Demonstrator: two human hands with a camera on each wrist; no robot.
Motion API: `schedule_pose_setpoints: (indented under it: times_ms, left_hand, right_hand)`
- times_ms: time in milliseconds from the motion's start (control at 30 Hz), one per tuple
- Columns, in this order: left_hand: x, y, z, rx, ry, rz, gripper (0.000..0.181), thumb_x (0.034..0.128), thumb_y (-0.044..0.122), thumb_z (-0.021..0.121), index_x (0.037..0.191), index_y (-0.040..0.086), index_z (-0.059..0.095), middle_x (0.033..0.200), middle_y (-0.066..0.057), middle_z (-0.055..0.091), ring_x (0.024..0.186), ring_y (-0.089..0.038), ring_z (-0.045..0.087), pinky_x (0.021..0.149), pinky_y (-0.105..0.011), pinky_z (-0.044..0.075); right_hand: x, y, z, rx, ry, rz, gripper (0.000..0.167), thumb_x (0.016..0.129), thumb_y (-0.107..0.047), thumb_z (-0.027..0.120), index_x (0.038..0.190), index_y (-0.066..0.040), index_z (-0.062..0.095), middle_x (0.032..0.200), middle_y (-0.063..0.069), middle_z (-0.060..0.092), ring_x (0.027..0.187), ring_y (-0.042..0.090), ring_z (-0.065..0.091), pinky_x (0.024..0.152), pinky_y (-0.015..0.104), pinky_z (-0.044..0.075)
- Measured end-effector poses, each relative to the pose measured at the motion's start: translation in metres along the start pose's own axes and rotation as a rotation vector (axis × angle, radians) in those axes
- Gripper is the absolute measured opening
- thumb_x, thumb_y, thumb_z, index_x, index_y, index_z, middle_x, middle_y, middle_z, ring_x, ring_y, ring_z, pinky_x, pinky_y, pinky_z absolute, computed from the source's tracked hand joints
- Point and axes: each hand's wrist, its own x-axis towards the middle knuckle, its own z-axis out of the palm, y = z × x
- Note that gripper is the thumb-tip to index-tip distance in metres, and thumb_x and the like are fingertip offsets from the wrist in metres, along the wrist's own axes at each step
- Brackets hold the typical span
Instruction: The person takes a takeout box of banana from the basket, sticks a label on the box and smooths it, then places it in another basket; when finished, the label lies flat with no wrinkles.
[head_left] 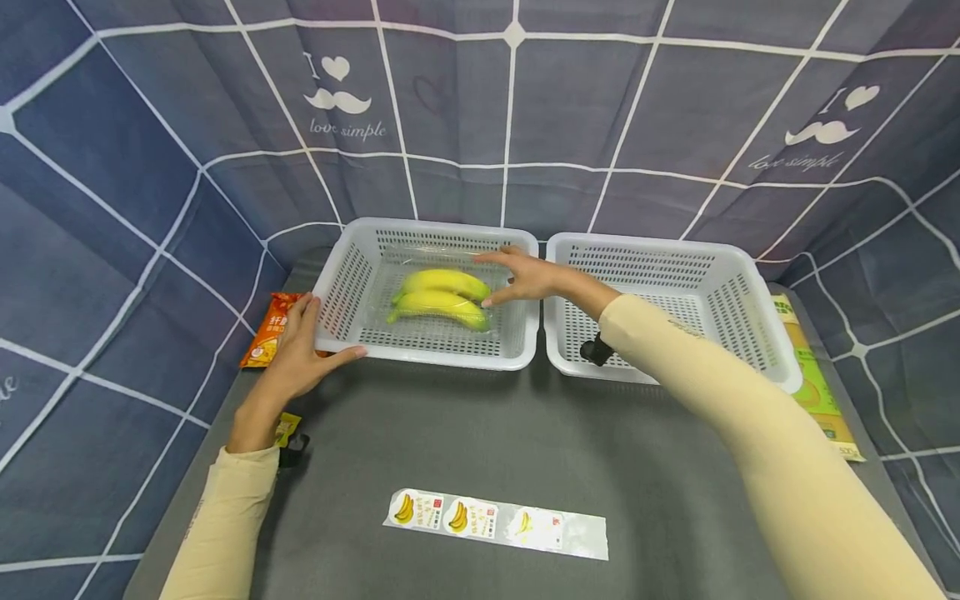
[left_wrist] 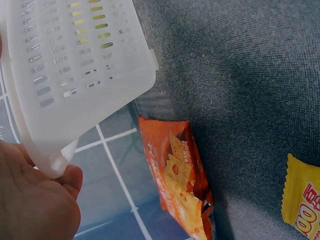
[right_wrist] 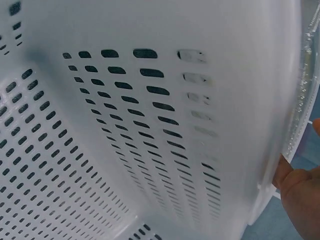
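An orange snack bag (head_left: 276,332) lies beside the left hand (head_left: 300,354), whose thumb and fingers clamp the left basket's (head_left: 420,358) rim. Inside, two bananas (head_left: 438,302) lie in a clear tray (head_left: 384,287); a sticker strip (head_left: 495,523) lies in front. The right hand (head_left: 525,277), fingers spread apart, reaches over the tray's right end, contact unclear. Rightward stands another white basket (head_left: 652,242).

Left of the banana basket (head_left: 427,360), an orange bag (head_left: 268,333) is partly hidden by the left hand (head_left: 300,357); the basket to the right (head_left: 652,242), by a sleeve (head_left: 720,383).
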Motion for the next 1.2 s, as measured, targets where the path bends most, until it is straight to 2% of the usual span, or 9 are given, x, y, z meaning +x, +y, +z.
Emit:
schedule_pose_setpoints:
  times_ms: [67,267,500,667,700,800,900,1033,1200]
  left_hand:
    - [0.0,0.0,0.0,0.0,-0.001,0.005,0.11,0.081,0.041,0.079,0.157,0.002,0.009,0.161,-0.024,-0.001,0.142,-0.053,0.011,0.106,-0.073,0.018]
    - [0.0,0.001,0.0,0.002,0.002,0.011,0.109,0.0807,0.04,0.079,0.157,0.003,0.01,0.16,-0.025,0.001,0.142,-0.053,0.013,0.105,-0.073,0.019]
    - [0.001,0.001,0.001,0.006,0.002,0.007,0.11,0.0803,0.041,0.08,0.157,0.004,0.011,0.16,-0.025,0.002,0.141,-0.053,0.013,0.106,-0.073,0.019]
    - [0.0,0.001,0.001,0.011,-0.01,-0.013,0.111,0.081,0.042,0.079,0.157,0.004,0.008,0.161,-0.022,-0.001,0.142,-0.052,0.012,0.107,-0.072,0.019]
    - [0.0,0.001,0.001,0.011,-0.013,-0.018,0.111,0.0812,0.043,0.078,0.157,0.004,0.007,0.161,-0.022,-0.002,0.143,-0.052,0.012,0.107,-0.072,0.019]
    - [-0.001,0.001,0.002,0.013,-0.02,-0.027,0.112,0.0817,0.043,0.078,0.158,0.005,0.005,0.162,-0.021,-0.002,0.143,-0.052,0.011,0.107,-0.072,0.019]
    - [-0.001,0.002,0.002,0.015,-0.029,-0.034,0.112,0.0819,0.045,0.077,0.158,0.005,0.004,0.162,-0.021,-0.002,0.143,-0.052,0.011,0.106,-0.072,0.019]
    - [-0.001,0.003,0.0,0.02,-0.037,-0.036,0.112,0.0822,0.047,0.076,0.158,0.007,0.004,0.162,-0.02,-0.003,0.142,-0.052,0.012,0.106,-0.073,0.019]
    - [-0.001,0.004,-0.002,0.029,-0.029,-0.038,0.112,0.0817,0.046,0.077,0.158,0.007,0.005,0.162,-0.019,-0.002,0.141,-0.053,0.012,0.106,-0.073,0.017]
  right_hand:
    - [0.002,0.001,0.001,-0.007,0.003,0.013,0.086,0.087,-0.035,0.075,0.156,-0.018,0.026,0.161,0.025,0.001,0.149,0.042,0.012,0.11,0.055,0.036]
    - [0.009,0.002,0.004,-0.061,0.022,0.05,0.088,0.086,-0.037,0.075,0.156,-0.024,0.025,0.165,0.01,0.012,0.15,0.041,-0.01,0.115,0.067,0.007]
    - [0.016,-0.001,0.002,-0.061,-0.007,0.121,0.092,0.084,-0.037,0.076,0.157,-0.029,0.02,0.164,0.005,0.015,0.15,0.042,-0.006,0.115,0.067,0.005]
    - [0.02,-0.002,0.004,0.013,-0.001,0.141,0.092,0.084,-0.032,0.078,0.157,-0.026,0.022,0.164,0.004,0.02,0.151,0.035,0.011,0.119,0.057,0.013]
    - [0.021,-0.002,0.005,0.049,-0.002,0.144,0.092,0.084,-0.03,0.078,0.157,-0.025,0.022,0.164,0.004,0.02,0.149,0.034,0.019,0.118,0.055,0.02]
    - [0.022,-0.002,0.006,0.187,-0.005,0.16,0.092,0.084,-0.021,0.078,0.157,-0.024,0.021,0.164,0.004,0.016,0.136,0.034,0.042,0.109,0.051,0.039]
    - [0.023,-0.001,0.007,0.313,0.007,0.172,0.091,0.085,-0.014,0.077,0.157,-0.024,0.022,0.165,0.005,0.013,0.124,0.035,0.053,0.094,0.048,0.051]
    - [0.022,0.002,0.009,0.445,0.041,0.168,0.087,0.085,-0.008,0.075,0.156,-0.025,0.026,0.164,0.004,0.012,0.127,0.035,0.052,0.09,0.048,0.054]
    - [0.023,0.006,0.009,0.615,0.053,0.162,0.081,0.088,0.002,0.068,0.155,-0.024,0.029,0.164,0.006,0.01,0.121,0.037,0.056,0.09,0.048,0.054]
